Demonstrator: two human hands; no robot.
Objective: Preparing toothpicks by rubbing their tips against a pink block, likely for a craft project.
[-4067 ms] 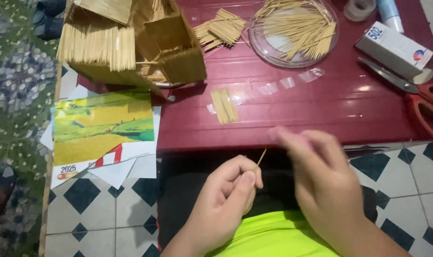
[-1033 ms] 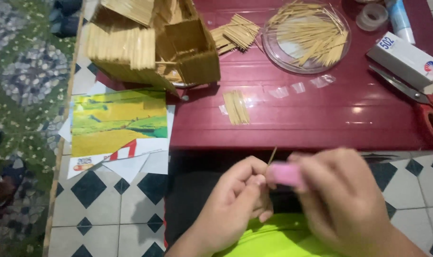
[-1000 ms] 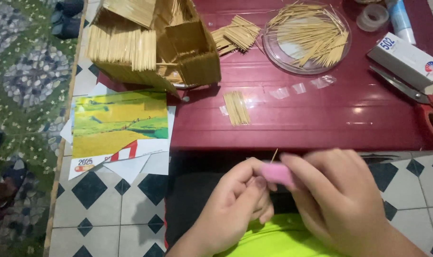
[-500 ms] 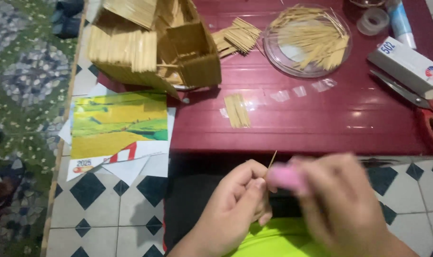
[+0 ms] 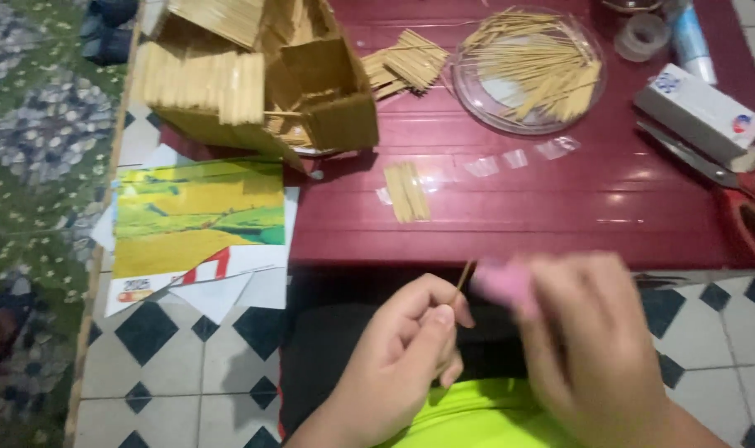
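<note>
Left hand [image 5: 406, 353] pinches a thin wooden stick [image 5: 463, 280] between thumb and fingertips, tip up, just below the table edge [image 5: 510, 253]. Right hand [image 5: 593, 340] is blurred, closed around a small pink tool [image 5: 502, 280] touching the stick's tip; can't tell what kind. Likely trimming or sanding the end. To do it well: grip close to the tip so the stick doesn't flex, short light strokes, fingertips clear. Finished stick bundle [image 5: 406, 191] lies ahead of the left hand.
</note>
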